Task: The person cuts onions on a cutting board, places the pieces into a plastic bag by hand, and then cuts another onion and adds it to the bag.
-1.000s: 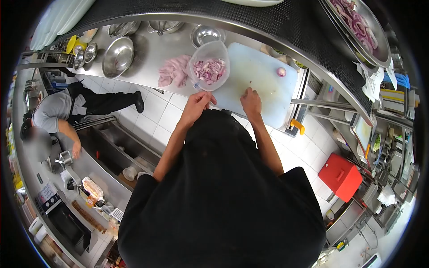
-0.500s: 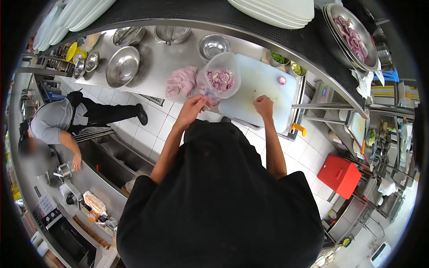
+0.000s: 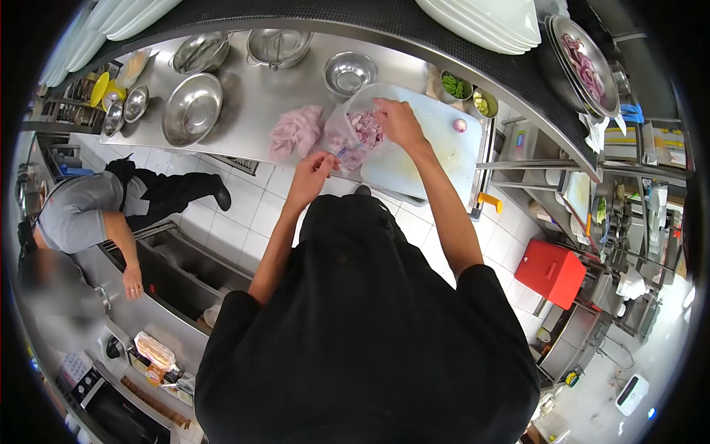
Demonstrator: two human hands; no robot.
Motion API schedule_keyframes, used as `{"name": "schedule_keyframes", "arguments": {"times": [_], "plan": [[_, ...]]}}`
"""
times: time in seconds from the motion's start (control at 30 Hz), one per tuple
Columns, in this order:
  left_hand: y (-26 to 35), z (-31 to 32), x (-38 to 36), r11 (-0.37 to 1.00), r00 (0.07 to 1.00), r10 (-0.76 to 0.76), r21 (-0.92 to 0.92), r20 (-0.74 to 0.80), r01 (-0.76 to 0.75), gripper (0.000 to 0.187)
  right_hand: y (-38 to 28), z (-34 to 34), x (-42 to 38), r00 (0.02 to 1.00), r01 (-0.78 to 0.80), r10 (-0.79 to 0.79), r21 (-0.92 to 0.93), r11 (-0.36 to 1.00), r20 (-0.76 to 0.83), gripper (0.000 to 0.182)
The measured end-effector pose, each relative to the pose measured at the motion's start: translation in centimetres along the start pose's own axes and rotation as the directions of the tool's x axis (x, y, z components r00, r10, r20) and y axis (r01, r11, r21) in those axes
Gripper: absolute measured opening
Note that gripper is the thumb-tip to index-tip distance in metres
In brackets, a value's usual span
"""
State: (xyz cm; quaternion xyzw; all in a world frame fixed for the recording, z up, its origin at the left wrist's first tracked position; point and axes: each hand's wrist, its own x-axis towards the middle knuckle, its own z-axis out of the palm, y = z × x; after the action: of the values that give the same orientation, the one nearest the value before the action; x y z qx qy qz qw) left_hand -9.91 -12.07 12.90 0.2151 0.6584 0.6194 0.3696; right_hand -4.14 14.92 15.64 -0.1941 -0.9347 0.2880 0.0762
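Note:
A translucent plastic container (image 3: pixel 364 99) of chopped red onion (image 3: pixel 365 126) stands at the left edge of a pale cutting board (image 3: pixel 444 159). My right hand (image 3: pixel 399 122) reaches over its opening with the fingers curled inward; what they pinch, if anything, is hidden. At the counter's front edge, my left hand (image 3: pixel 314 177) is closed, its fingertips pinching the edge of a clear plastic bag (image 3: pixel 353 155) beside the container. A piece of red onion (image 3: pixel 460 125) lies on the board's right side. Left of the bag is a crumpled pink cloth (image 3: pixel 296 131).
Steel bowls (image 3: pixel 192 109) stand on the counter to the left. Small tubs of cut greens (image 3: pixel 455 86) sit behind the board. A shelf with white plates (image 3: pixel 484 22) overhangs the back. A yellow handle (image 3: pixel 489 202) juts out at right. Another person (image 3: pixel 89 207) is at left.
My right hand has moved from over the cutting board, up and left to the container's opening. My left hand stays by the plastic bag. The person at left has shifted slightly.

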Motion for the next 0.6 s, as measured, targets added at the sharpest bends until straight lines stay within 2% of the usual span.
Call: {"name": "schedule_keyframes", "arguments": {"times": [0.1,0.2,0.27,0.3,0.4,0.5,0.6], "plan": [[2.1,1.3,-0.4,0.893,0.955,0.245,0.423,-0.169,-0.154,0.013,-3.3,-2.1,0.6,0.948,-0.318,0.311,0.173,0.932,0.064,0.029],[4.3,4.3,0.3,0.774,0.829,0.543,0.461,-0.132,-0.434,0.022,0.6,0.5,1.5,0.919,-0.375,0.388,0.435,0.819,0.064,0.033],[5.5,6.4,1.3,0.696,0.776,0.627,0.492,-0.064,-0.522,0.026,0.5,0.8,0.7,0.913,-0.371,0.386,0.668,0.645,0.135,0.041],[5.8,7.0,1.7,0.654,0.746,0.665,0.504,-0.026,-0.565,0.029,0.1,0.7,0.0,0.910,-0.363,0.379,0.764,0.533,0.168,0.045],[6.1,7.7,3.2,0.573,0.692,0.721,0.550,0.012,-0.607,0.024,-0.7,-0.5,-1.0,0.914,-0.360,0.328,0.849,0.386,0.239,0.052],[6.2,7.7,4.6,0.456,0.672,0.727,0.634,0.139,-0.625,0.025,-0.4,-1.0,-1.4,0.890,-0.341,0.387,0.916,0.210,0.243,0.055],[6.5,8.6,5.7,0.391,0.654,0.733,0.671,0.186,-0.630,0.025,0.6,-0.3,-1.5,0.887,-0.329,0.385,0.934,0.139,0.255,0.055]]}}
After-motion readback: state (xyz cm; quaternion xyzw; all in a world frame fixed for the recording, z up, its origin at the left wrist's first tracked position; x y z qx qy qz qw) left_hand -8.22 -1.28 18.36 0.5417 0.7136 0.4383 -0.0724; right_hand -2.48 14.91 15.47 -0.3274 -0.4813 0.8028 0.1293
